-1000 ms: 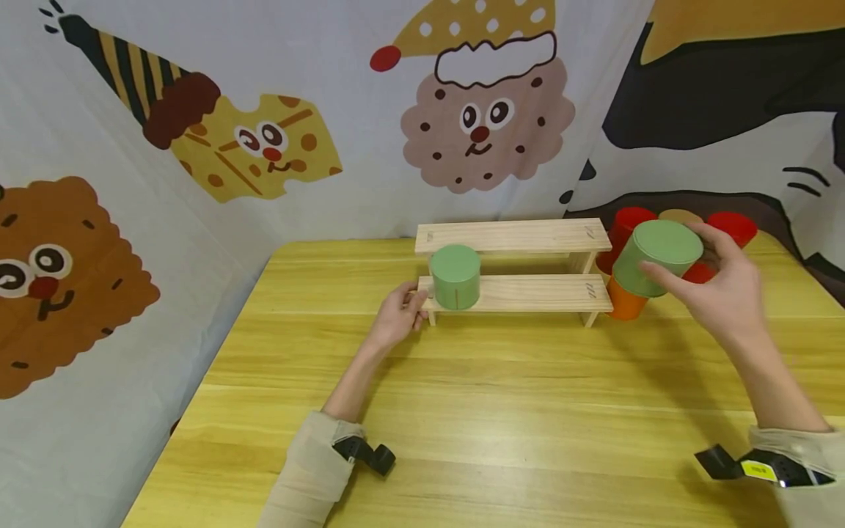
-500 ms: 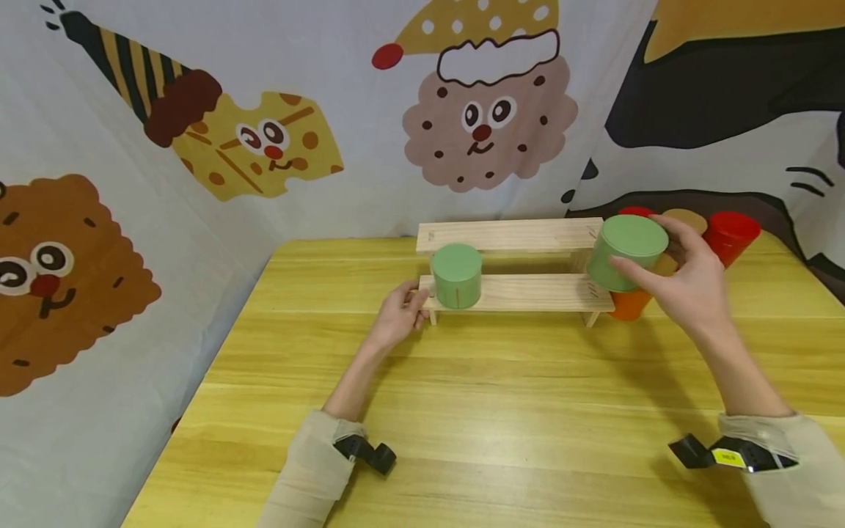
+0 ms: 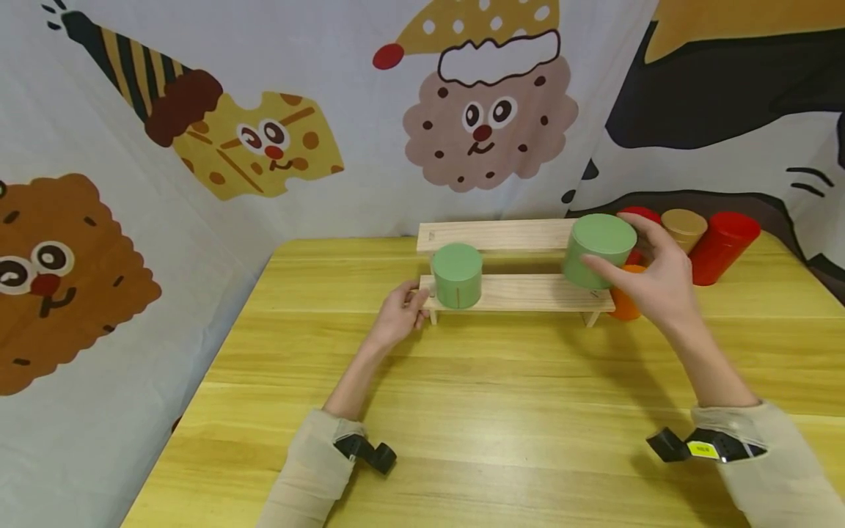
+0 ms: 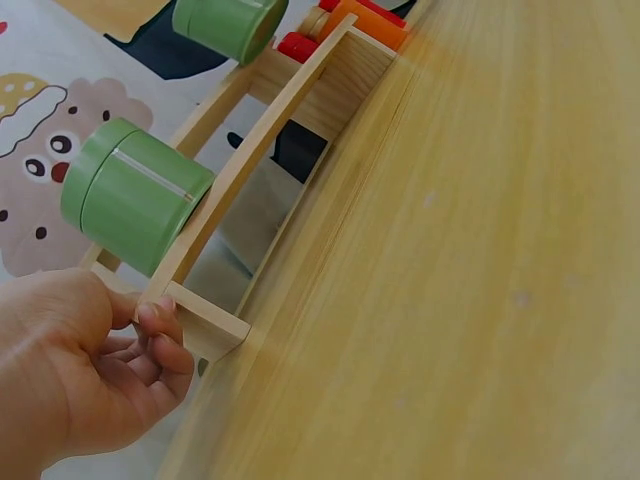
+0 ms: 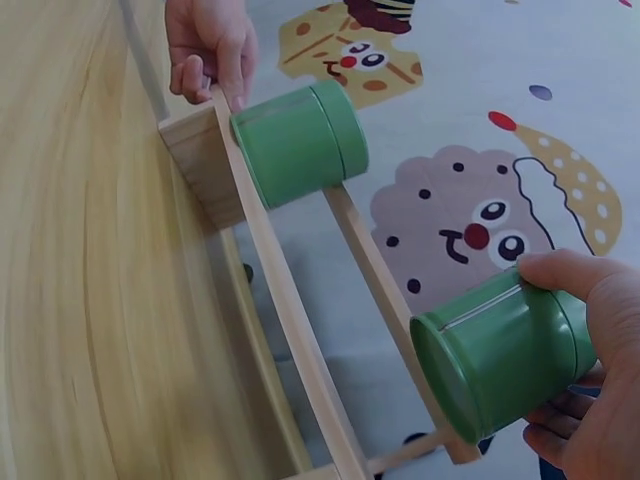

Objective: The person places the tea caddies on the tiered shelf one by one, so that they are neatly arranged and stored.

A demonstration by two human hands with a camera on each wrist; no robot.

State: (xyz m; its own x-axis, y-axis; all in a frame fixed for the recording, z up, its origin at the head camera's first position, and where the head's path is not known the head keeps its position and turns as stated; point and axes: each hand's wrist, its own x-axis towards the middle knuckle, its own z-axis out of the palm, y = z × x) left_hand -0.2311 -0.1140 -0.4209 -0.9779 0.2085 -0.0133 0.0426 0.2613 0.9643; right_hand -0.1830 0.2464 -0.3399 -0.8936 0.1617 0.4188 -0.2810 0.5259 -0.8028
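A two-tier wooden shelf [image 3: 528, 293] stands at the back of the table. On the left of its lower board sits a green tin [image 3: 457, 276], upright, also in the left wrist view. My left hand [image 3: 396, 317] pinches the left end of that board between thumb and fingers. My right hand [image 3: 667, 282] grips a second green tin [image 3: 597, 253] from its right side, thumb in front and fingers behind. This tin overlaps the right ends of both boards in the head view. The right wrist view shows its underside hanging beyond the boards.
Right of the shelf stand an orange canister [image 3: 626, 302], a tan one [image 3: 684, 229] and a tall red one [image 3: 725, 249]. Another red canister [image 3: 642, 215] is partly hidden behind the right hand. A printed cloth [image 3: 343, 213] hangs behind the wooden table [image 3: 462, 411].
My right hand has carried its green tin leftward, from over the canisters to the shelf's right end, uncovering more of the tan and red canisters. The left hand stays put.
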